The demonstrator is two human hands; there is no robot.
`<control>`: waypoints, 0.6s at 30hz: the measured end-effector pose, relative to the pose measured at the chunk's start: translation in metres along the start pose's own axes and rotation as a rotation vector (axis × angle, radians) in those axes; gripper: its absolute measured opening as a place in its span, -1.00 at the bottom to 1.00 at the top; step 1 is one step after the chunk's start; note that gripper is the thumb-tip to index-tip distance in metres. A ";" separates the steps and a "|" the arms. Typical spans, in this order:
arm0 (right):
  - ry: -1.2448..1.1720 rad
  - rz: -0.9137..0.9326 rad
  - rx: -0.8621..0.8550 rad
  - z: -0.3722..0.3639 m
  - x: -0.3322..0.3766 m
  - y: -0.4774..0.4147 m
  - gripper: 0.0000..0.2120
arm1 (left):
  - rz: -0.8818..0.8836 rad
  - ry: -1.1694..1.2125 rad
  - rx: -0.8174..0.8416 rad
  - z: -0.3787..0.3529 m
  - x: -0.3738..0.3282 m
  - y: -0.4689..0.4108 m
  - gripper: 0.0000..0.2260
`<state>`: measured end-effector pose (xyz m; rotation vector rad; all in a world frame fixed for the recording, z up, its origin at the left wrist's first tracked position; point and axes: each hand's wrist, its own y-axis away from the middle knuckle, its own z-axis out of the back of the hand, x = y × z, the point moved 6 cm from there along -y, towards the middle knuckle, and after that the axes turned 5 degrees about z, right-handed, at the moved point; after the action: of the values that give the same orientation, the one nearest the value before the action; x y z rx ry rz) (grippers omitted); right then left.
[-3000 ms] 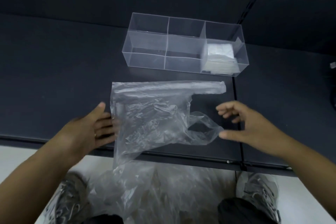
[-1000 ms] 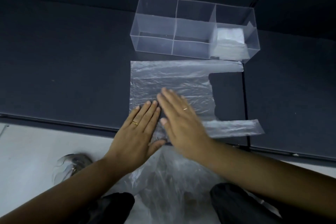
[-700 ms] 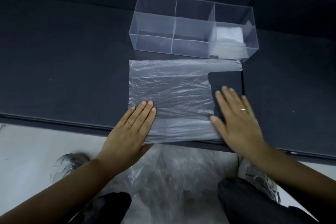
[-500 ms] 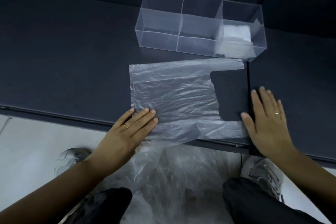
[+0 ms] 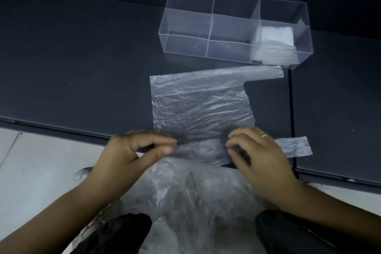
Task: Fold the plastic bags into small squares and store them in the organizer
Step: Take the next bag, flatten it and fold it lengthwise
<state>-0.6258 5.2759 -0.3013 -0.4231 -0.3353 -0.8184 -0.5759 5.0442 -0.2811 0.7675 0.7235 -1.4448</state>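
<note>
Lap pile: loose clear bags (image 5: 195, 198) lie crumpled below the table edge, not yet folded.
Left hand: the left hand (image 5: 134, 156) pinches the near left edge of the plastic bag (image 5: 202, 107) between thumb and forefinger.
Right hand: the right hand (image 5: 261, 154) has its fingers curled round the same near edge, beside the root of the near handle (image 5: 292, 146).
Change: half a second ago both palms lay flat, the left pressing the bag's near corner and the right resting on the table (image 5: 82, 64) beside the handle. Both have now closed into grips on the edge.
Meaning: smoothing appears to be finished. The first fold, probably near edge over towards far edge, seems about to begin.
Plastic bag: it is spread flat on the table between the hands and the organizer (image 5: 185, 33), with both handles pointing right. The far handle (image 5: 261, 72) ends near the organizer's front wall.
Organizer: folded squares (image 5: 277, 40) sit stacked in its right-hand compartment.
</note>
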 end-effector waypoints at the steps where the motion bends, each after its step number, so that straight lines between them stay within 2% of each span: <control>1: -0.011 -0.007 0.006 0.003 -0.008 0.004 -0.87 | -0.072 -0.139 0.059 -0.004 0.001 0.001 -0.56; 3: 0.001 0.020 0.120 -0.004 -0.013 0.014 -0.61 | -0.269 -0.537 0.241 -0.028 0.009 0.007 -0.22; 4: 0.041 0.068 0.200 -0.011 -0.010 0.019 -0.47 | -0.337 -0.728 0.342 -0.044 0.015 0.012 -0.11; 6: 0.120 0.151 0.306 -0.027 -0.002 0.026 -0.30 | -0.359 -0.871 0.401 -0.060 0.028 0.019 -0.11; 8: 0.148 0.156 0.282 -0.033 0.002 0.025 -0.33 | -0.406 -0.781 0.268 -0.059 0.025 0.019 -0.40; 10: 0.154 0.139 0.177 -0.032 0.005 0.019 -0.47 | -0.456 -0.593 0.110 -0.048 0.015 0.017 -0.71; 12: 0.145 0.131 0.108 -0.031 0.009 0.015 -0.58 | -0.443 -0.467 0.068 -0.041 0.003 0.014 -0.76; 15: 0.116 0.183 0.069 -0.028 0.014 0.013 -0.73 | -0.333 -0.335 0.108 -0.035 -0.009 0.010 -0.76; 18: 0.056 0.176 0.088 -0.013 0.007 0.012 -0.78 | 0.011 -0.098 0.150 -0.016 0.002 0.003 -0.79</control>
<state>-0.6105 5.2725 -0.3119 -0.3418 -0.2771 -0.6401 -0.5725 5.0559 -0.2922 0.8075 0.5399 -1.5286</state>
